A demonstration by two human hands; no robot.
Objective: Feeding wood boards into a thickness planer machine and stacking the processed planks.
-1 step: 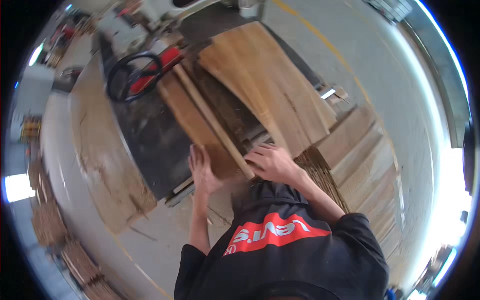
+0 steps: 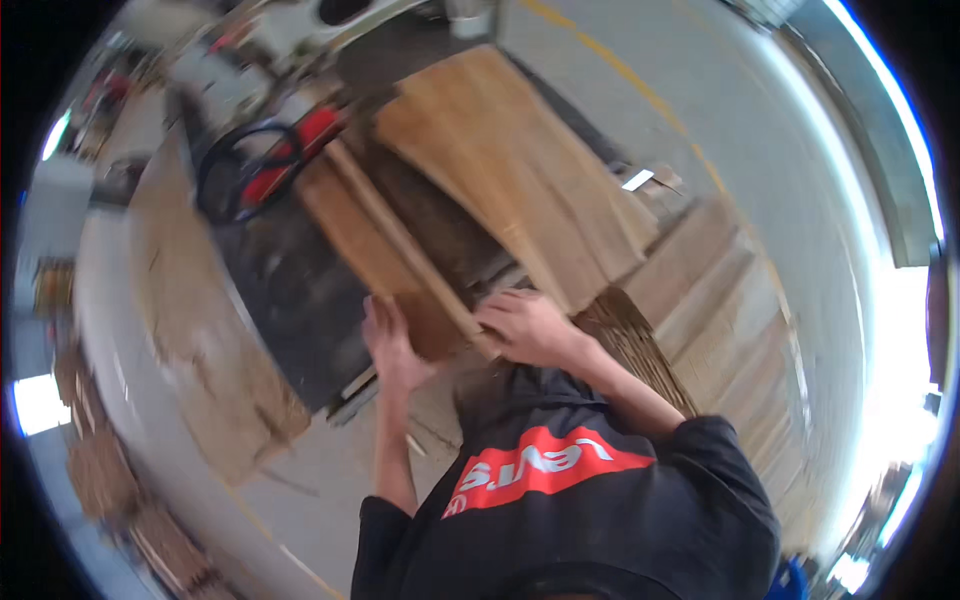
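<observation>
A stack of reddish-brown wood sheets (image 2: 345,215) lies lengthwise on a dark machine table, with a narrow wooden strip (image 2: 405,240) along its right side. My left hand (image 2: 395,350) rests at the near left edge of the stack, fingers stretched out. Curled fingers of my right hand (image 2: 530,328) close over the near end of the strip; their tips are partly hidden and blurred. To the right of the strip lies a pile of wide, light-brown wood sheets (image 2: 510,160), fanned out and reaching close to my right hand.
A black handwheel (image 2: 248,172) and a red machine part (image 2: 318,128) stand at the far left of the dark table (image 2: 300,290). Long veneer sheets (image 2: 205,330) lie left of it. A bundle of thin strips (image 2: 625,325) and more boards (image 2: 700,290) lie to the right.
The whole view has shifted slightly, so the table and sheets appear a little further left. Both hands keep about the same place against the stack and strip.
</observation>
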